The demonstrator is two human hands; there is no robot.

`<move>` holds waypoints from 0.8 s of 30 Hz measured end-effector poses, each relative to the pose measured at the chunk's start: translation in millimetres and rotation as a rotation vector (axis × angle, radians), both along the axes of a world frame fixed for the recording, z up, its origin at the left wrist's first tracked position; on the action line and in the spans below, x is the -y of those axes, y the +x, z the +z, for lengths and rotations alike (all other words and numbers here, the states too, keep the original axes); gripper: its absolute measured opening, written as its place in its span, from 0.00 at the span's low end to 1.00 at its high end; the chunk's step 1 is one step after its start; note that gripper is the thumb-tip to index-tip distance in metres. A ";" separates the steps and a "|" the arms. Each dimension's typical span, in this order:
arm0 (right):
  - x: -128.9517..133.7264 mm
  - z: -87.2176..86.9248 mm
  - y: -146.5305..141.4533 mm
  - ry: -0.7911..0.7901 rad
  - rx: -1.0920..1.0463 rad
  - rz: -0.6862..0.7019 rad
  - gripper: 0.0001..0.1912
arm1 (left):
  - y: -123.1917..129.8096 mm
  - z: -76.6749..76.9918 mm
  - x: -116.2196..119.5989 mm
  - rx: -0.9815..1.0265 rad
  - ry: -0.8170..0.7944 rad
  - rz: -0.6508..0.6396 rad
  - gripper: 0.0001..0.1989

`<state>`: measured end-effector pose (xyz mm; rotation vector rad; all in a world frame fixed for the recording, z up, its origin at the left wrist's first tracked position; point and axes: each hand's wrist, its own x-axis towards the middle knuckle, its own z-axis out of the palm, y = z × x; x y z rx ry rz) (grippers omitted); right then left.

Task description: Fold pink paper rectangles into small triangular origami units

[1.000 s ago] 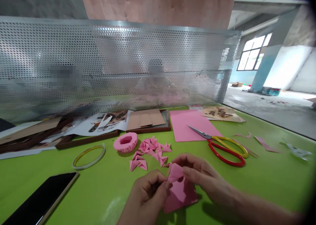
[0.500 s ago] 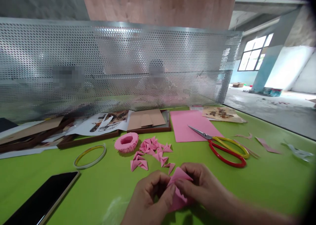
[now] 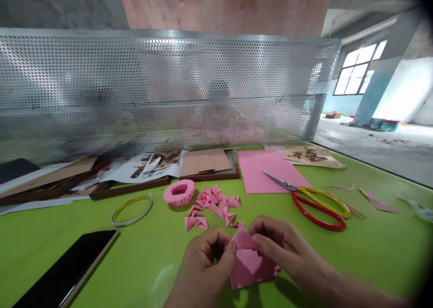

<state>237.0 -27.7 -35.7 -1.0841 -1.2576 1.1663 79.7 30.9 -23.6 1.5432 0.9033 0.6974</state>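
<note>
Between my hands is a small piece of pink paper (image 3: 242,240), partly folded to a point at the top. My left hand (image 3: 208,263) pinches its left edge between thumb and forefinger. On its right edge, the thumb and fingers of my right hand (image 3: 284,245) are closed. Below it on the table lies a flat stack of pink paper pieces (image 3: 252,267) with uneven edges. Just beyond my hands is a loose heap of folded pink paper triangles (image 3: 216,202). A round pink ring of folded paper (image 3: 179,193) sits to their left.
Red-and-yellow-handled scissors (image 3: 304,195) rest partly on a pink sheet (image 3: 264,163). A tape roll (image 3: 131,210) and a phone (image 3: 67,267) lie at left. Frames with cardboard (image 3: 206,161) line the back, before a perforated metal screen (image 3: 169,87). Paper scraps (image 3: 377,202) lie at right.
My hands have moved slightly apart around the pink paper, and its folded point now stands more upright. More of the paper stack beneath shows. The view has shifted slightly left.
</note>
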 end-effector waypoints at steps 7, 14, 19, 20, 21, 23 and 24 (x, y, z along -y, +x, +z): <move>-4.4 -3.1 -4.3 -0.092 0.010 -0.008 0.21 | 1.3 6.6 2.6 0.140 -0.166 0.059 0.12; -4.3 -8.7 -5.7 -0.040 0.067 0.043 0.22 | 3.2 2.6 3.6 0.165 -0.278 0.035 0.13; -1.9 -6.5 -6.3 0.006 0.142 0.061 0.22 | 1.4 4.2 2.1 0.108 -0.108 0.016 0.12; -1.8 -5.8 -6.6 0.008 0.144 0.064 0.21 | 1.1 4.1 1.8 0.086 -0.083 0.014 0.12; -1.8 -5.2 -7.0 0.004 0.139 0.068 0.21 | 0.8 4.0 1.7 0.064 -0.069 0.010 0.11; -2.6 -4.5 -8.0 -0.018 0.122 0.067 0.19 | 0.7 3.6 1.8 0.034 -0.056 -0.006 0.12; -3.2 -4.3 -8.7 -0.031 0.120 0.052 0.19 | 0.9 3.3 2.1 0.025 -0.051 -0.015 0.12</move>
